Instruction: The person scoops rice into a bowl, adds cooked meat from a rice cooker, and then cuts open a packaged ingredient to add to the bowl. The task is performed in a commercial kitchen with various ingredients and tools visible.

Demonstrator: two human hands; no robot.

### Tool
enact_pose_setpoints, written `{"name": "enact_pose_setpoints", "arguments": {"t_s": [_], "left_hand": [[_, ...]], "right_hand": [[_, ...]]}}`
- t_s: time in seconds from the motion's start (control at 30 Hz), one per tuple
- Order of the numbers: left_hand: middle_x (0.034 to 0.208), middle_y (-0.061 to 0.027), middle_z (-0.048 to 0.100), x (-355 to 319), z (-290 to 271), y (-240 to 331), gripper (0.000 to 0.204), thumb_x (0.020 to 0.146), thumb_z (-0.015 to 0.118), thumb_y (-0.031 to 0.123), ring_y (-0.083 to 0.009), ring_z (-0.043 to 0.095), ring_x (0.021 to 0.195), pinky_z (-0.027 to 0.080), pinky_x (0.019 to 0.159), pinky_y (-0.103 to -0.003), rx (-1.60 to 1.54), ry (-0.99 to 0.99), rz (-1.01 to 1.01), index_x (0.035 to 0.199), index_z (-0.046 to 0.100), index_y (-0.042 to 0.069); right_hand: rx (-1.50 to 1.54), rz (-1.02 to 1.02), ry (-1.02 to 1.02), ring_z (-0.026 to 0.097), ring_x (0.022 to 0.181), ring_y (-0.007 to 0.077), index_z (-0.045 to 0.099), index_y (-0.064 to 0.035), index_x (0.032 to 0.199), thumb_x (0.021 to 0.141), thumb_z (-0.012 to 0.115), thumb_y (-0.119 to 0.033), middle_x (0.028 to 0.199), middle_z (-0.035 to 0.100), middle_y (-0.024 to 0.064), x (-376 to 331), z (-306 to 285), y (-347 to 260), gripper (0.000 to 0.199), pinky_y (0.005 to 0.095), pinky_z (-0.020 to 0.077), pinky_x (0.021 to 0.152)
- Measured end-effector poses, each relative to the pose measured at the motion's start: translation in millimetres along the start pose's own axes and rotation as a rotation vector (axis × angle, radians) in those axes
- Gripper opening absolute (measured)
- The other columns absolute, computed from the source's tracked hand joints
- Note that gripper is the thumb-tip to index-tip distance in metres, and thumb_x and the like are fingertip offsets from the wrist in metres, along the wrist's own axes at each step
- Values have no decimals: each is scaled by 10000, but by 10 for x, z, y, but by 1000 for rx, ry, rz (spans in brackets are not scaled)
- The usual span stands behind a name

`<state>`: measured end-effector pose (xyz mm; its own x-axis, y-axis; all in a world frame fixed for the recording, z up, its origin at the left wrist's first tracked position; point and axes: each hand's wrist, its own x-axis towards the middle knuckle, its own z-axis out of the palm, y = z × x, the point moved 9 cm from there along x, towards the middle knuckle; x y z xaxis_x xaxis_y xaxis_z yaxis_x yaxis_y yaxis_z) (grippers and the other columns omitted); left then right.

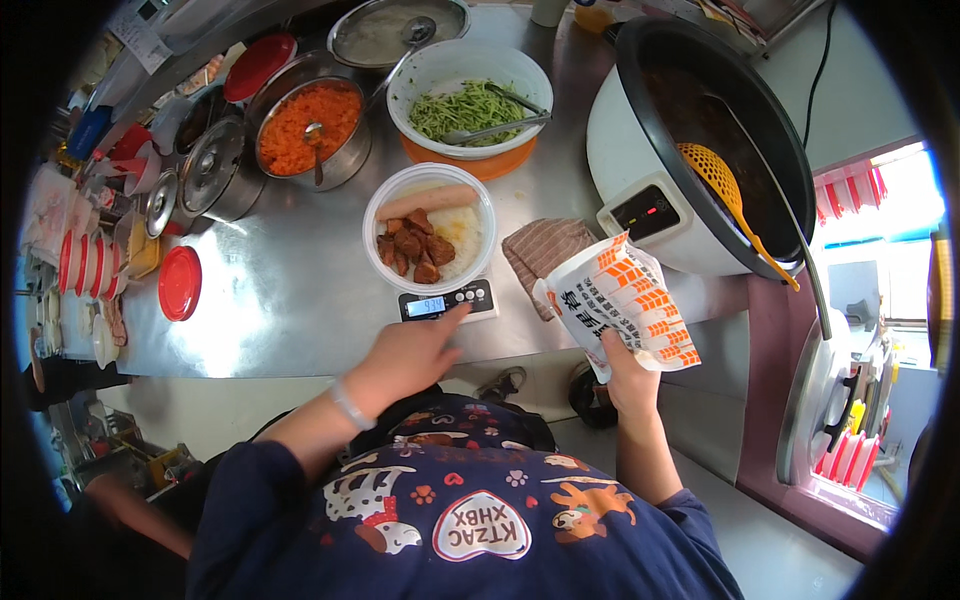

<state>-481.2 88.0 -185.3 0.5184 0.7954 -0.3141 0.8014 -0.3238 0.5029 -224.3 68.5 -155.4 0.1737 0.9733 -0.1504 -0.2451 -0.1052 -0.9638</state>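
My left hand (405, 355) reaches to the small kitchen scale (484, 290), its index finger stretched onto the panel by the buttons, the thumb apart; it holds nothing. A round white bowl (490, 225) rests on the scale, with white rice (463, 255), brown meat chunks (407, 246) and a pale pink sausage (430, 200) in it. On the right, my right hand (632, 380) grips a white paper bag (625, 310) with orange print by its lower edge. The bag's contents are hidden. Beside the bag lies a folded brown striped cloth (545, 248), partly covered by it.
Behind the scale stand a bowl of shredded cucumber (405, 85) with tongs and a metal pot of shredded carrot (355, 160) with a spoon. A large white cooker (625, 150) holding a yellow skimmer (712, 175) stands right. A red lid (180, 284) lies left.
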Motion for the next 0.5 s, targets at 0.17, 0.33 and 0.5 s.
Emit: {"name": "enact_pose_setpoints", "arguments": {"t_s": [0.17, 0.33, 0.5], "left_hand": [[700, -129, 662, 446, 401, 102, 625, 875, 587, 284, -295, 663, 653, 505, 567, -438, 132, -56, -51, 1422, 394, 50], [704, -132, 672, 442, 526, -57, 585, 913, 523, 291, -300, 650, 610, 511, 581, -414, -98, 53, -142, 1448, 380, 102], [668, -90, 655, 412, 725, -248, 589, 924, 518, 280, -245, 647, 606, 512, 638, -366, -615, -132, -282, 1473, 349, 151]], "right_hand": [[-101, 42, 4, 554, 1152, 214, 475, -6, 1313, 865, 610, 12, 1239, 584, 104, -114, 36, 70, 469, 371, 433, 994], [-111, 164, 39, 561, 1133, 206, 478, -1, 1311, 862, 614, 10, 1230, 588, 96, -226, -36, 111, 470, 364, 437, 980], [-77, 95, -33, 565, 1125, 206, 489, 2, 1303, 861, 610, 9, 1216, 596, 99, -217, -23, 10, 458, 355, 440, 970]]}}
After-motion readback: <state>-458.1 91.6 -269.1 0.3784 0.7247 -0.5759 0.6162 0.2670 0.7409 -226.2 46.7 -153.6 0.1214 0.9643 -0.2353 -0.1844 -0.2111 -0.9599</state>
